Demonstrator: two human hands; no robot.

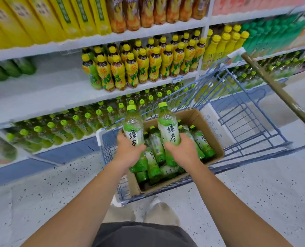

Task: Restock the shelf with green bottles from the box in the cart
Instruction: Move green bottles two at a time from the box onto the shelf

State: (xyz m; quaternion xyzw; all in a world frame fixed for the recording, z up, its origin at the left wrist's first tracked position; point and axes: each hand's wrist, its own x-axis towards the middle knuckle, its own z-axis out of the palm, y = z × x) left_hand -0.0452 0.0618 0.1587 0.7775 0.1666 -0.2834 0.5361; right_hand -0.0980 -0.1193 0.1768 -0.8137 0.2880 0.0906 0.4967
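Note:
My left hand (128,150) grips a green tea bottle (133,127) upright by its lower half, above the left side of the cardboard box (217,148). My right hand (182,148) holds a second green bottle (167,125) the same way, just to the right of the first. The box sits in the blue wire cart (251,111) and holds several more green bottles (201,139) lying on their sides. The lowest shelf (62,143) at the left carries rows of green-capped bottles (73,122).
The middle shelf (46,97) has bare white room at the left and yellow-capped bottles (141,66) at the right. Yellow cartons (46,16) fill the top shelf. The cart handle (280,91) runs along the right. A white box (214,125) stands behind the cardboard one. Speckled floor lies all around.

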